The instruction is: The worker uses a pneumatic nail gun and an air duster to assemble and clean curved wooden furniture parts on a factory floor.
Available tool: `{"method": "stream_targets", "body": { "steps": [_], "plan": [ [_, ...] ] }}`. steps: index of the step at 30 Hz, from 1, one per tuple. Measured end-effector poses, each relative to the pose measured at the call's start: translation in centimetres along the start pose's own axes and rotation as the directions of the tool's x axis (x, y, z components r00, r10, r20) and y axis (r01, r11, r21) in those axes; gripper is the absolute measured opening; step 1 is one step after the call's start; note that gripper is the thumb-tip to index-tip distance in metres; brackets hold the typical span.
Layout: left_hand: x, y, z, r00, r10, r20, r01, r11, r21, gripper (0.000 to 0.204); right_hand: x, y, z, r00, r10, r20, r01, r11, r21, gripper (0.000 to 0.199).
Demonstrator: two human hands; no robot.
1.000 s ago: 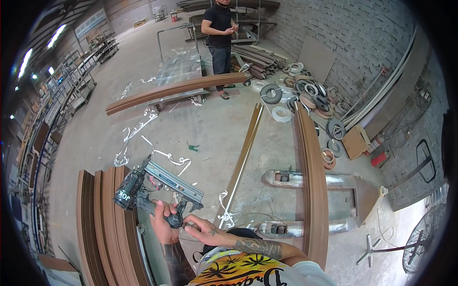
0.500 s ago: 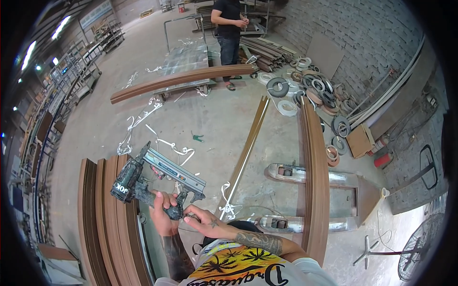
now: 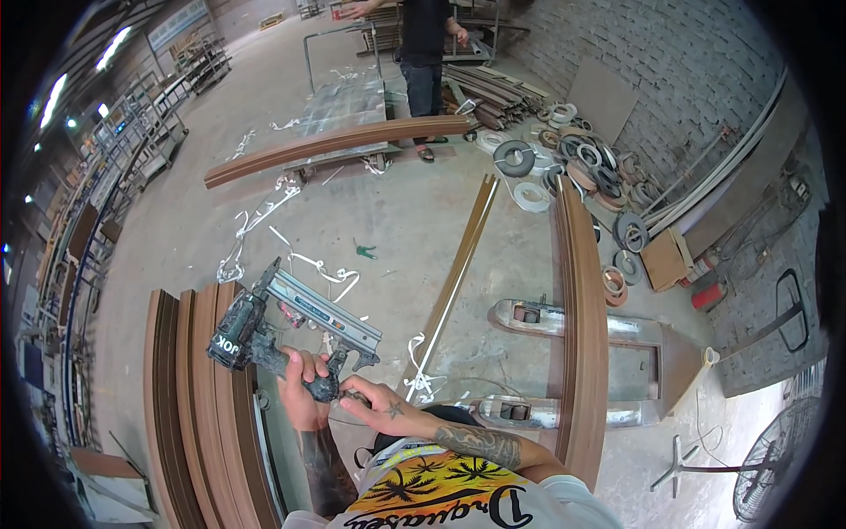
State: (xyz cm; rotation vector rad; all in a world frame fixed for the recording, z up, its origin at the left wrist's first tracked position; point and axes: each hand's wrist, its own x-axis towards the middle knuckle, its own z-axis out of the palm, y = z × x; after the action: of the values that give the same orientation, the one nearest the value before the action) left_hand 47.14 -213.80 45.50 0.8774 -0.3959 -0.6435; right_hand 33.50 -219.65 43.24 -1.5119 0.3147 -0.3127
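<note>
A black and grey nail gun [image 3: 323,303] is held up in front of me, its long metal magazine slanting down to the right. My left hand [image 3: 302,381] wraps round its dark, worn grip from below. At the butt of that grip, my right hand [image 3: 377,407] is closed, thumb and fingers pinched together close against it. Whatever sits between those fingertips is too small and covered to make out. Beside my left forearm lie long brown boards [image 3: 204,397] in a stack.
Brown profiles [image 3: 577,326] lie across a pallet jack [image 3: 634,333] on the right. Another bundle [image 3: 335,150] rests on a low cart, with a person [image 3: 425,62] behind it. Rolls of edging [image 3: 514,160], loose white strapping [image 3: 330,273] and a standing fan [image 3: 775,458] are around.
My hands and the nail gun have barely shifted. Across the cart, the other person's hands have come apart, one arm now reaching out to the left.
</note>
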Motion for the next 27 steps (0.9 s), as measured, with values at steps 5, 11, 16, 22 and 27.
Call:
{"method": "stream_targets", "body": {
  "steps": [5, 11, 16, 22, 27],
  "plan": [
    [-0.2, 0.2, 0.3, 0.997, 0.014, 0.076, -0.017, 0.999, 0.041, 0.014, -0.1, 1.0, 0.4, 1.000, -0.023, -0.002, 0.023, 1.000, 0.018, 0.023],
    [0.0, 0.0, -0.1, 0.983, 0.035, 0.182, -0.039, 0.999, 0.019, 0.014, 0.2, 1.6, -0.1, 0.999, -0.029, -0.028, 0.026, 0.995, -0.101, 0.021],
    [0.3, -1.1, -0.1, 0.960, 0.000, 0.282, 0.008, 1.000, -0.029, 0.019, -0.9, 3.1, -0.8, 0.990, -0.057, -0.132, 0.036, 0.987, -0.159, 0.017],
    [0.2, -4.4, -2.9, 0.976, -0.191, 0.102, 0.200, 0.976, -0.091, 0.017, -1.2, 5.8, -1.4, 0.991, 0.032, -0.128, -0.046, 0.993, -0.107, 0.025],
    [0.6, -7.6, -5.7, 0.956, -0.290, -0.052, 0.275, 0.940, -0.201, 0.020, -0.7, 7.1, -0.6, 0.990, 0.126, -0.065, -0.133, 0.984, -0.117, 0.024]
  ]
}}
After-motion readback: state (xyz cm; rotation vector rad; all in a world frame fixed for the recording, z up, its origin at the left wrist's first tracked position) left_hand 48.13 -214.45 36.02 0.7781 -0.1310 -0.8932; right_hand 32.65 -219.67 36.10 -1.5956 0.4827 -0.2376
